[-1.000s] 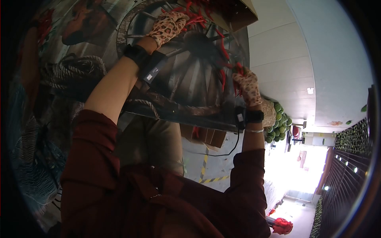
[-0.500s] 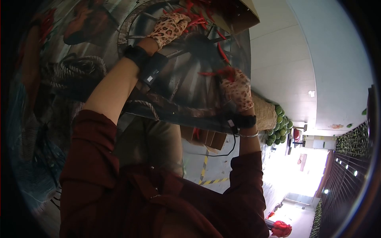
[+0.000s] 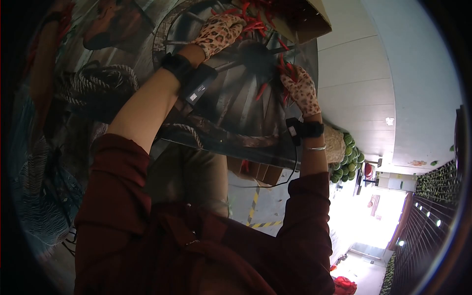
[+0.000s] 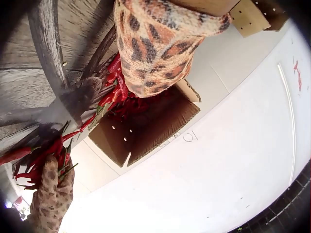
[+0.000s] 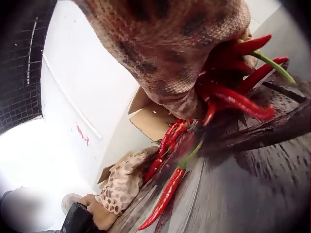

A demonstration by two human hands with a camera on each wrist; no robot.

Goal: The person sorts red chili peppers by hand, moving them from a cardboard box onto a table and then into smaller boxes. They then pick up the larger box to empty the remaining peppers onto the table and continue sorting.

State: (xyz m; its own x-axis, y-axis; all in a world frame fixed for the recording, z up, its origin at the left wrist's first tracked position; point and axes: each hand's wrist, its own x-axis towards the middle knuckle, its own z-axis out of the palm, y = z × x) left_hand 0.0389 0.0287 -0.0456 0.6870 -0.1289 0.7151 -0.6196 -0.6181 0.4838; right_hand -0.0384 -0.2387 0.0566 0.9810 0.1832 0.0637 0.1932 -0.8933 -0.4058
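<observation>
The gloved left hand (image 3: 220, 34) lies against a pile of red chili peppers (image 3: 255, 23) on the wheel-patterned tabletop (image 3: 231, 105); its fingertips are hidden, so its grip cannot be told. Across from it, the gloved right hand (image 3: 302, 91) holds a bunch of red peppers (image 3: 287, 70) with curled fingers. In the right wrist view these peppers (image 5: 238, 99) stick out from under the glove, some with green stems. One loose pepper (image 3: 262, 91) lies on the tabletop left of the right hand; the right wrist view shows a loose pepper (image 5: 165, 199) too.
An open cardboard box (image 4: 167, 127) with red peppers inside stands at the tabletop's far edge, beside the pile. Below the near edge is another box (image 3: 268, 173). A sack (image 3: 335, 146) and green round fruits (image 3: 350, 164) are at the right. A cable hangs from the right wrist.
The right hand has moved up along the tabletop's right side with its peppers, nearer the pile. A loose pepper now shows left of it. The left hand stays at the pile.
</observation>
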